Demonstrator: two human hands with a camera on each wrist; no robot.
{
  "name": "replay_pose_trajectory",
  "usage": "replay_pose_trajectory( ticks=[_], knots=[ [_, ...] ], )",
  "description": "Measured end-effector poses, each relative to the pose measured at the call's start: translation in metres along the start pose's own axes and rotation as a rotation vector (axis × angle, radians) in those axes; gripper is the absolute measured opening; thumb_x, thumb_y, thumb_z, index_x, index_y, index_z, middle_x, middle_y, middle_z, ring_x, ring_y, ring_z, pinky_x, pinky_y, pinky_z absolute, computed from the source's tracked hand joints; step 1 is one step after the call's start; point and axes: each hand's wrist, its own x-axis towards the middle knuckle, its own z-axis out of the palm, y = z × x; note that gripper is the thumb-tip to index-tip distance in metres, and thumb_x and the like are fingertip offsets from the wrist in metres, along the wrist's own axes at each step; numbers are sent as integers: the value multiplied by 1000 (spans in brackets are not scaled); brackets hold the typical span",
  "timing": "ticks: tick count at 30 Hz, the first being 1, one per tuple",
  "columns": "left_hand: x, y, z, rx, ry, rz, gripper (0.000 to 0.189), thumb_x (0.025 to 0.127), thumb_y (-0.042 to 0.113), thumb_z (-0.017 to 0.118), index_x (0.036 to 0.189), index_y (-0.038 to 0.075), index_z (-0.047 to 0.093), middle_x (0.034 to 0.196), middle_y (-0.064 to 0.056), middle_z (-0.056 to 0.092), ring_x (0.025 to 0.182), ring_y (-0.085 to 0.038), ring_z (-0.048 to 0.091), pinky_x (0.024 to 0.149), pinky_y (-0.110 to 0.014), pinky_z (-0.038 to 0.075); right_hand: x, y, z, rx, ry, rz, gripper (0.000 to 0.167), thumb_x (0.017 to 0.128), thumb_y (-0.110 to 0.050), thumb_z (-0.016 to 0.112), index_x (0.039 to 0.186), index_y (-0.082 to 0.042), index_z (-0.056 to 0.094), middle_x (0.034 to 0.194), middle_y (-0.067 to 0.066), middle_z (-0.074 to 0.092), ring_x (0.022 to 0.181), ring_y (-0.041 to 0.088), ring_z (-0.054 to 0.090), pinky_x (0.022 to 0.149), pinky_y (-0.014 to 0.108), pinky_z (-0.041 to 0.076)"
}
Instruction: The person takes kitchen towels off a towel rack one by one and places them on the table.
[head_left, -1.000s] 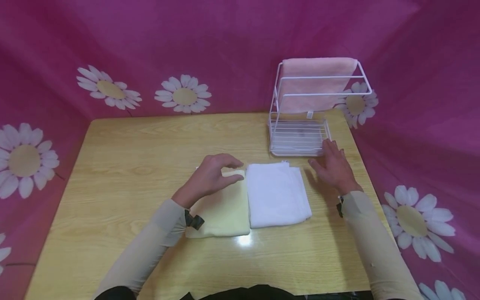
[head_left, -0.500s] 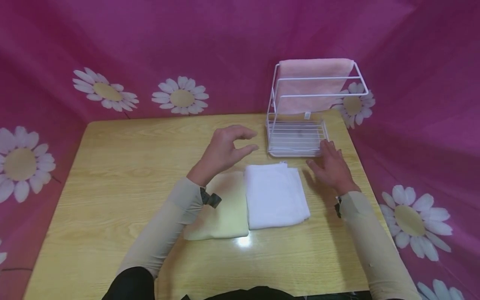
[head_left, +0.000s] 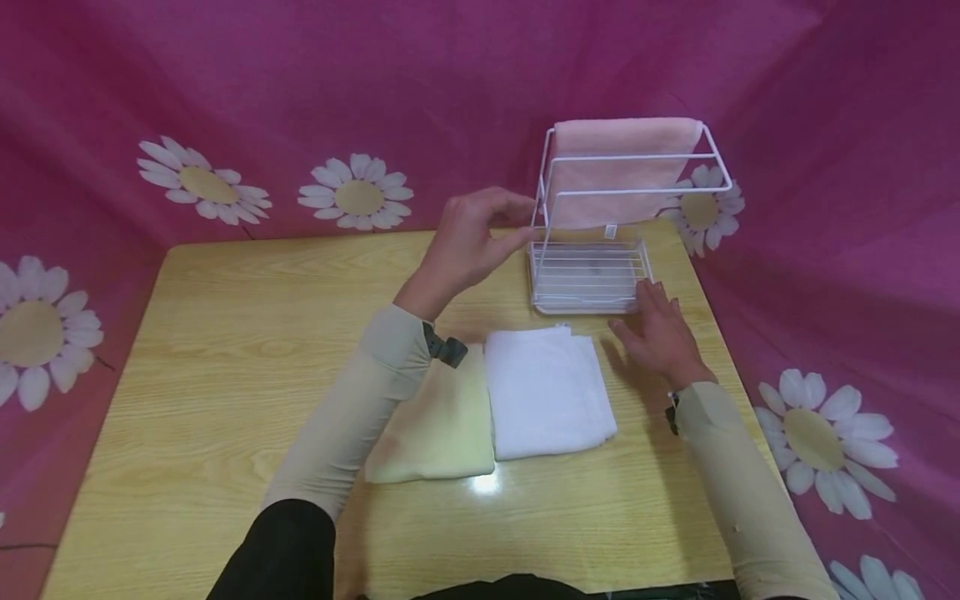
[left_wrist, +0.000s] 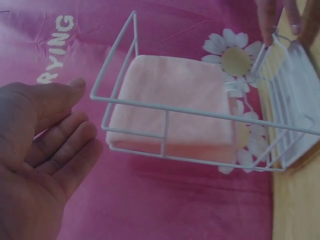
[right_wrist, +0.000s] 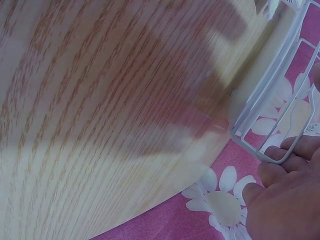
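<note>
**Left hand beside the white wire rack**

Since the earlier frames, the person's left hand [head_left: 468,237] has moved from above the pale yellow folded cloth to the left side of the white wire rack [head_left: 637,192]. The rack stands at the back right of the table, a folded pink cloth [head_left: 618,173] draped over its rear upper bar, with a small white tag [head_left: 611,231] at the lower edge. The left hand's thumb and fingers are parted and hold nothing, just beside the rack's upper wires. The right hand [head_left: 662,337], fingers extended and thumb apart, touches the lower front right corner with its fingertips.

In front lie the folded white cloth [head_left: 550,396] and, directly to its left, the pale yellow folded cloth [head_left: 442,425], on the light wood-grain table [head_left: 225,350]. Behind hangs a magenta backdrop [head_left: 450,92] printed with white daisies [head_left: 356,197].
</note>
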Motion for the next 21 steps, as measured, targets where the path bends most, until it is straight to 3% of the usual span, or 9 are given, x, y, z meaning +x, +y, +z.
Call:
replay_pose_trajectory(
  ticks=[11, 21],
  knots=[
    [36, 7, -2, 24, 3, -18, 27, 91, 15, 77, 113, -1, 73, 107, -10, 73, 96, -16, 69, 87, -17, 49, -2, 0, -1, -6, -3, -7, 85, 102, -45, 51, 159, 3, 10, 164, 25, 8, 151, 39, -1, 120, 55, 1],
    [67, 12, -2, 93, 73, 22, 24, 92, 15, 76, 109, -3, 75, 104, -11, 75, 89, -16, 69, 81, -17, 51, -2, 0, -1, 4, 3, -23, 85, 102, -45, 52, 158, 4, 11, 164, 26, 9, 151, 40, 1, 120, 53, 0]
  ],
)
